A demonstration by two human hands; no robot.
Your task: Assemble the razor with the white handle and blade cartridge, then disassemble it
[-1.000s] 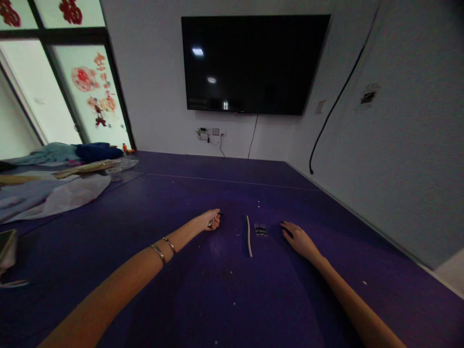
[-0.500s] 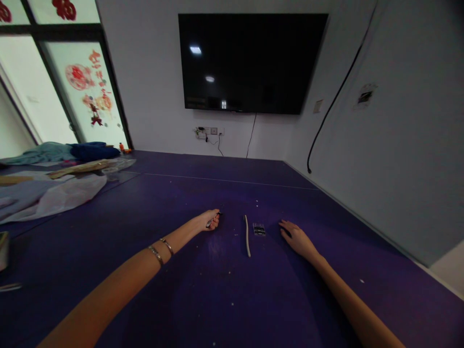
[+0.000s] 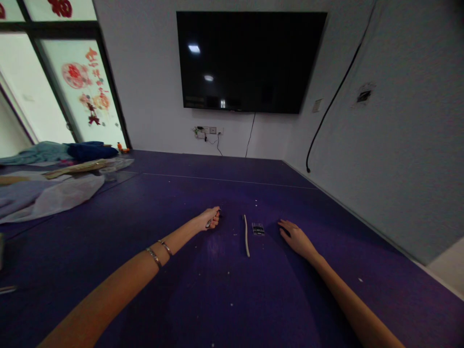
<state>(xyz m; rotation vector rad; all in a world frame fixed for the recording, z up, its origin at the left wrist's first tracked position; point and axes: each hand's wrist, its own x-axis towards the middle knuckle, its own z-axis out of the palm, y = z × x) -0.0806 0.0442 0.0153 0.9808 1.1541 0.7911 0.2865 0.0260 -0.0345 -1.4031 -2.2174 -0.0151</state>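
My left hand [image 3: 209,219] is closed around a small slim tool [image 3: 208,224]. Its dark tip pokes out past the fingers and a pale end shows below the palm; the grip hides its kind. To the right of that hand, a thin, slightly bent white stick-like piece [image 3: 247,237] with a darker upper end lies lengthwise on the purple surface [image 3: 174,299]. Beside it is a small flat, dark rectangular item [image 3: 258,229] with clear edges. My right hand [image 3: 295,238] rests palm down just right of this item, fingers stretched out and holding nothing.
Plastic sheeting [image 3: 65,195] and folded blue cloth [image 3: 92,151] lie at the far left. A black cable [image 3: 326,113] hangs down the right wall to the surface's edge. A large television [image 3: 250,63] is mounted on the back wall. Small white specks dot the surface.
The view has shifted very slightly. Both hands keep nearly the same place and pose, and the items between them lie as before.
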